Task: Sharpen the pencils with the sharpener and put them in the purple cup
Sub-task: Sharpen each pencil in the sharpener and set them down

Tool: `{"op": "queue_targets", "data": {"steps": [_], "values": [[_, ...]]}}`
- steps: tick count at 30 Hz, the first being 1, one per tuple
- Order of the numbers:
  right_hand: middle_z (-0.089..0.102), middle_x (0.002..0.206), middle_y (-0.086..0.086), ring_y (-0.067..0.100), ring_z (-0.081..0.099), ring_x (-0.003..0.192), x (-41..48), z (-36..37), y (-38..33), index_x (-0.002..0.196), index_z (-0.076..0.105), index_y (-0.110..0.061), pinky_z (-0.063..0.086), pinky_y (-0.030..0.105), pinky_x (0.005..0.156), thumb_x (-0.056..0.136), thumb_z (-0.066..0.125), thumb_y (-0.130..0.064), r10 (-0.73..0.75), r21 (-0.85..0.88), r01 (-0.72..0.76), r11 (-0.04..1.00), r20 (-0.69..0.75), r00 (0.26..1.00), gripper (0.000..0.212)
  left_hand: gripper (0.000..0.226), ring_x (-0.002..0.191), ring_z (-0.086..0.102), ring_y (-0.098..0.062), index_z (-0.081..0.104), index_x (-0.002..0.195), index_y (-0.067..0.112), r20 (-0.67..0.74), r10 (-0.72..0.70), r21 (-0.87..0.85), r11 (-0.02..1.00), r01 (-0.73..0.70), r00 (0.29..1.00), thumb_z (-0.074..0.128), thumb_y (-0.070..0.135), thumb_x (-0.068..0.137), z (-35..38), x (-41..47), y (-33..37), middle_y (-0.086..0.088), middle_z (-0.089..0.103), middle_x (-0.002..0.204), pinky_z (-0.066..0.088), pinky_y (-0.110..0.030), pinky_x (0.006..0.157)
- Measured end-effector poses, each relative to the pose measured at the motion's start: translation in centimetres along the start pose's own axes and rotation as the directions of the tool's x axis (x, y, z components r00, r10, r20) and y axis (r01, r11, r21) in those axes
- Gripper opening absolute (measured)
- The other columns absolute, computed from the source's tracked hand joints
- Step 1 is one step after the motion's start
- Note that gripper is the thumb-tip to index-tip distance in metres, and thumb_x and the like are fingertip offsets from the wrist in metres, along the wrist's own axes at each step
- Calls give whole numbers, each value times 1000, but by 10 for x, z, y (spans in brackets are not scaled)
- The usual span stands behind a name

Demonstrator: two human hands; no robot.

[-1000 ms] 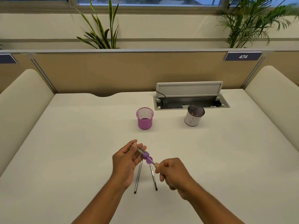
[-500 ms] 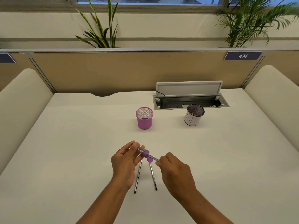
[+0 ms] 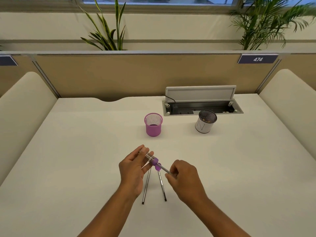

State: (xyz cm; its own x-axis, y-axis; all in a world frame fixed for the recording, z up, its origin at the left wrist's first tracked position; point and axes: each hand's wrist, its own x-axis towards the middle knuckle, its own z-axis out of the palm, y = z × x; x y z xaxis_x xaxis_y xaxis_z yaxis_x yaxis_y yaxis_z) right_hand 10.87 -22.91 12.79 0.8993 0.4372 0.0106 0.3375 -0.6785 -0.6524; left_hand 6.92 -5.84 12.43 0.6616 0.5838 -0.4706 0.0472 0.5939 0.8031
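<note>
Bright, even daylight comes from the window [image 3: 153, 0] at the top. Shadows on the desk [image 3: 85, 151] are faint. Wide-angle bending curves the edges, and the palm plant [image 3: 273, 19] is blurred.

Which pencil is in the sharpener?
The raised pencil pinched by the right hand, its tip inside the sharpener that the left hand holds. The other two pencils lie flat on the table.

On white table [image 3: 71, 168]: purple cup [image 3: 153, 128] upright, white cup [image 3: 203, 126] to its right, open cable hatch [image 3: 202, 111] behind, 2 flat pencils near front, left pencil [image 3: 145, 189], right pencil [image 3: 162, 187].
</note>
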Motion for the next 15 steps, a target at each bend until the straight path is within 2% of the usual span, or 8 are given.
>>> {"op": "queue_targets", "data": {"steps": [4,7,9,10,11,13,14,15], "values": [[52,68,-6,14,36,49,-7,5,6,74,56,-20,19,20,43,88,75,-32,-306,-406,239,882,-107,946,26,25,94,80,-39,74,114,7,-28,-8,-21,1000,7,1000,77,7,90,-1,-1,-2,-15,82,102,67,-48,77],[52,65,-6,14,35,49,-5,9,10,73,58,-18,24,23,43,92,65,-33,-347,-418,253,872,-165,923,25,26,95,79,-40,73,116,5,-23,-11,-30,1000,10,1000,77,4,90,-1,-1,-1,-17,81,103,67,-47,77],[55,64,-6,13,40,50,-5,10,7,74,58,-18,31,24,46,97,64,-37,-188,-229,161,960,-102,977,30,27,96,80,-39,72,118,5,1,-4,-10,1000,4,1000,77,5,91,-1,1,2,-15,82,103,67,-48,80],[59,63,-5,12,44,49,-2,6,4,75,60,-17,33,23,48,99,64,-36,-52,-30,52,998,0,999,31,28,97,79,-38,71,118,6,24,-2,3,1000,2,1000,76,6,91,0,1,5,-15,82,104,66,-49,82],[63,62,-3,9,44,46,0,1,2,76,63,-15,33,23,48,100,63,-34,74,221,-105,970,147,986,31,29,98,79,-37,71,120,6,50,-1,15,1000,1,999,75,7,91,0,2,7,-14,82,106,66,-50,83],[62,62,4,11,35,40,4,-11,-2,80,68,-7,25,21,45,103,59,-31,223,538,-454,710,440,870,35,35,101,78,-37,69,123,4,96,-7,22,1000,5,995,75,11,89,0,3,10,-16,80,111,65,-51,85],[61,63,7,13,33,40,5,-16,-2,83,68,-3,23,20,46,103,58,-32,246,560,-538,630,513,823,37,39,102,78,-38,69,123,4,109,-13,20,1000,11,994,76,13,86,0,2,11,-16,80,113,65,-50,85],[63,65,8,14,33,41,6,-18,-1,86,68,0,23,21,45,103,58,-35,265,547,-564,619,530,805,40,39,102,78,-38,69,124,3,115,-16,19,1000,14,993,75,13,87,1,2,10,-17,80,113,66,-49,84]]}}
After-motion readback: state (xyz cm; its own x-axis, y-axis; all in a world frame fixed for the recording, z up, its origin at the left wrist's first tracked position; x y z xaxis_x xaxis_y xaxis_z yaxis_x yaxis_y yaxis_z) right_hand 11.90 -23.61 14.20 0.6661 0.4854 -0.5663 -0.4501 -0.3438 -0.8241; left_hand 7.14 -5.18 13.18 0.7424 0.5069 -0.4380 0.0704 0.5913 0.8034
